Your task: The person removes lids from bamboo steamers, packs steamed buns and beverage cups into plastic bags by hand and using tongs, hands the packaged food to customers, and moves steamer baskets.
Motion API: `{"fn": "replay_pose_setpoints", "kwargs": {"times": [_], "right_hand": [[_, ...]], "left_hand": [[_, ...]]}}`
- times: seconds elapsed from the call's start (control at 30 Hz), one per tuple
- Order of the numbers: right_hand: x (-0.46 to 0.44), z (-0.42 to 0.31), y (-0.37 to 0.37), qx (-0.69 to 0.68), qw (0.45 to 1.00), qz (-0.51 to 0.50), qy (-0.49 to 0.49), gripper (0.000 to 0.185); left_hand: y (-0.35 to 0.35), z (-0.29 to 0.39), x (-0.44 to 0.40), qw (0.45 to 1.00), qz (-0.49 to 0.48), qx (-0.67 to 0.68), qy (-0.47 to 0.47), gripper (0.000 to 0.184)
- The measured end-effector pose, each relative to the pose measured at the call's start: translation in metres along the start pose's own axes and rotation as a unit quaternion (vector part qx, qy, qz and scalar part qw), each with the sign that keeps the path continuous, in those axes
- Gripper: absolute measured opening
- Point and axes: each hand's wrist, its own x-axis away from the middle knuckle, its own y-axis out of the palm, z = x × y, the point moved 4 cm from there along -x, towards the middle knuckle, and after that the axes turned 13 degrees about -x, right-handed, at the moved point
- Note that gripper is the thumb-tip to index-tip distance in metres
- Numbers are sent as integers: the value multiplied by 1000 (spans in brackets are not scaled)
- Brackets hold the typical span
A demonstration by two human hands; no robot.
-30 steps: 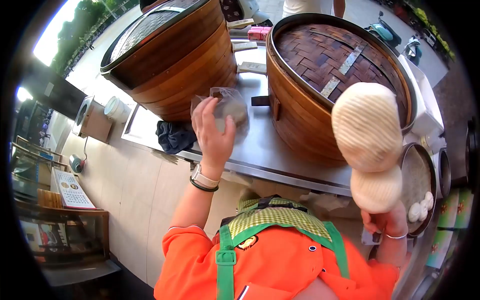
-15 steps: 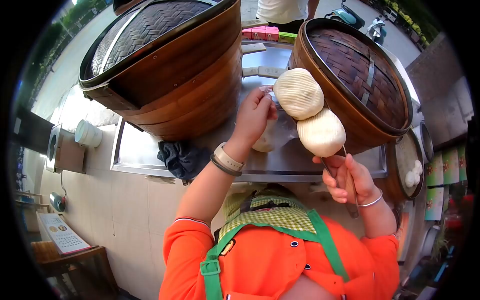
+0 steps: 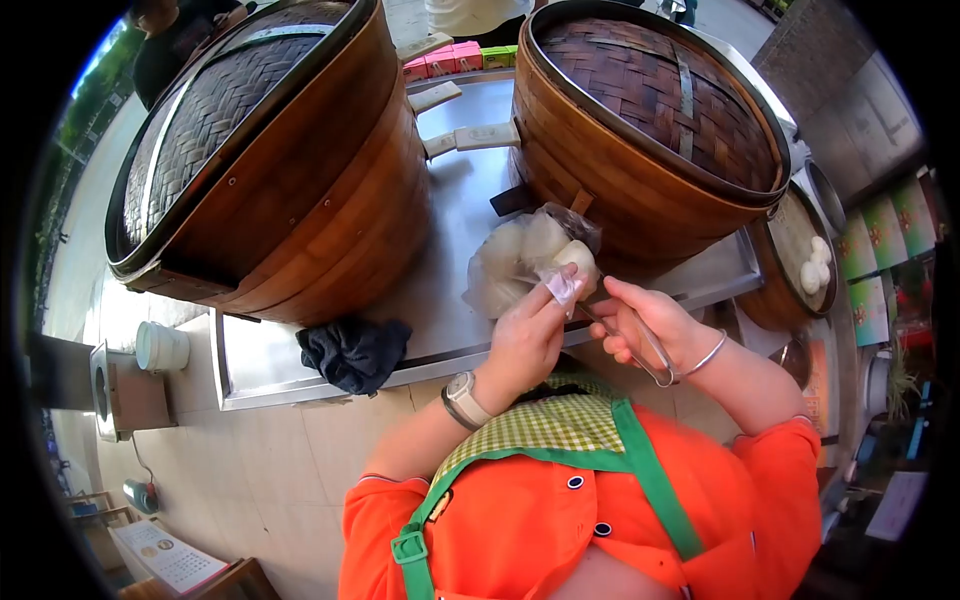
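Note:
My left hand (image 3: 535, 325) grips the gathered edge of a clear plastic bag (image 3: 492, 268) over the metal table, below the gap between two wooden steamers. Several pale buns (image 3: 543, 240) sit inside the bag, one of them at its mouth near my fingers. Close beside it on the right, my right hand (image 3: 650, 325) is closed round metal tongs (image 3: 655, 362), whose front ends are hidden at the bag's mouth.
A tall steamer (image 3: 290, 190) with a woven lid stands left, another (image 3: 640, 130) right. A dark cloth (image 3: 354, 352) lies on the metal table's (image 3: 450, 325) front edge. Small dough pieces sit in a round tray (image 3: 788, 240) at right. Two people stand beyond the steamers.
The two buns held up by the tongs have come down to the bag, which is now fuller. Both hands have come together at its mouth. The camera view has shifted.

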Motion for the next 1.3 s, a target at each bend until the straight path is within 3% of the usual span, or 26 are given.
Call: {"fn": "replay_pose_setpoints", "kwargs": {"times": [0.03, 0.1, 0.13, 0.2, 0.27, 0.33, 0.43, 0.53, 0.6, 0.73, 0.83, 0.87, 0.93, 0.97, 1.0, 1.07, 1.17, 1.2, 1.27, 1.3], "right_hand": [[-10, -4, 1, 35, 999, 21, -30, 41], [-22, 1, 18, 105, 989, 78, -65, 37], [-27, 4, 29, 110, 986, 111, -54, 31], [-41, 7, 45, 216, 968, 121, -48, 29], [-58, 14, 49, 357, 922, 151, -10, 32], [-52, 23, 66, 403, 908, 113, 2, 39], [-24, 24, 65, 527, 839, 120, 54, 47], [28, 7, 74, 585, 799, 75, 119, 49], [48, -9, 55, 563, 812, 66, 137, 51], [34, -27, 53, 551, 819, 57, -151, 37], [-45, -28, 51, 657, 607, 17, -447, 45], [-70, -29, 62, 619, 568, -10, -542, 50], [-133, -43, 48, 625, 475, 67, -616, 55], [-149, -43, 49, 618, 490, 111, -604, 51], [-168, -47, 42, 601, 581, 110, -538, 45], [-190, -47, 31, 570, 606, 133, -539, 36], [-152, -47, 59, 497, 646, 103, -570, 28], [-128, -43, 77, 459, 674, 63, -575, 22], [-107, -43, 95, 323, 832, -102, -440, 19], [-94, -43, 104, 321, 832, -101, -440, 19]], "left_hand": [[5, 7, 8, 1000, -3, 2, 3, 45], [15, 5, 23, 963, 8, 221, -153, 44], [14, 1, 28, 964, 5, 220, -152, 44], [2, -18, 42, 907, 98, 318, -258, 44], [-17, -27, 45, 902, 154, 297, -272, 48], [-24, -32, 48, 875, 197, 347, -275, 53], [-30, -43, 59, 871, 220, 325, -296, 58], [-35, -48, 67, 857, 218, 325, -336, 58], [-32, -53, 75, 849, 204, 344, -346, 59], [-26, -57, 80, 831, 177, 378, -369, 60], [-26, -55, 76, 839, 160, 366, -370, 61], [-26, -54, 75, 842, 157, 365, -366, 61], [-27, -53, 78, 851, 141, 335, -379, 62], [-27, -52, 80, 853, 138, 333, -378, 62], [-28, -51, 82, 854, 131, 326, -383, 61], [-29, -50, 83, 856, 128, 317, -388, 61], [-37, -51, 82, 840, 150, 329, -404, 59], [-44, -55, 77, 832, 168, 340, -405, 54], [-58, -57, 60, 823, 185, 350, -407, 51], [-66, -54, 44, 832, 155, 359, -393, 45]]}}
